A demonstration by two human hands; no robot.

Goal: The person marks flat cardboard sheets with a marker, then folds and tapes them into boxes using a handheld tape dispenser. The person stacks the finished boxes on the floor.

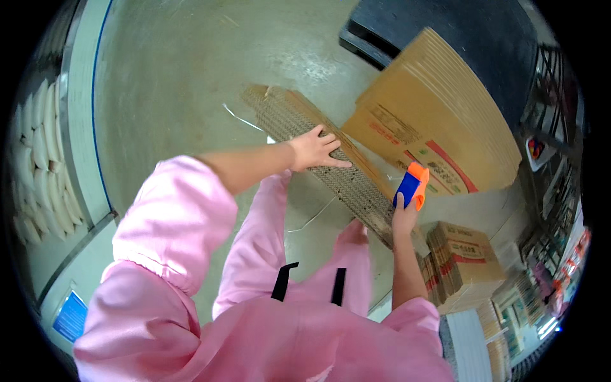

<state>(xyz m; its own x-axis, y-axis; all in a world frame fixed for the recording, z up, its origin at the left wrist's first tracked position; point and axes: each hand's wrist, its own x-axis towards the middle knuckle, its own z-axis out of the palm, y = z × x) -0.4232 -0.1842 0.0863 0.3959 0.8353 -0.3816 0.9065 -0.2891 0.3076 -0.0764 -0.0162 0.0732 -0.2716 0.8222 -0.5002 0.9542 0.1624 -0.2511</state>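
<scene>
A stack of flattened cardboard boxes stands in front of my legs, its corrugated edges facing up. My left hand lies across those edges near the stack's middle, fingers spread. Beside the stack's near right end, my right hand is closed round a blue and orange handheld tool; its exact kind cannot be made out. A thin white strap sticks out past the stack's left side. Another thin white strip shows on the floor between my feet.
A larger pile of flattened boxes leans at the right, near a dark pallet. More bundled cartons stand at the lower right. White sacks are piled at the far left, past a pale wall edge. A cluttered rack lines the right.
</scene>
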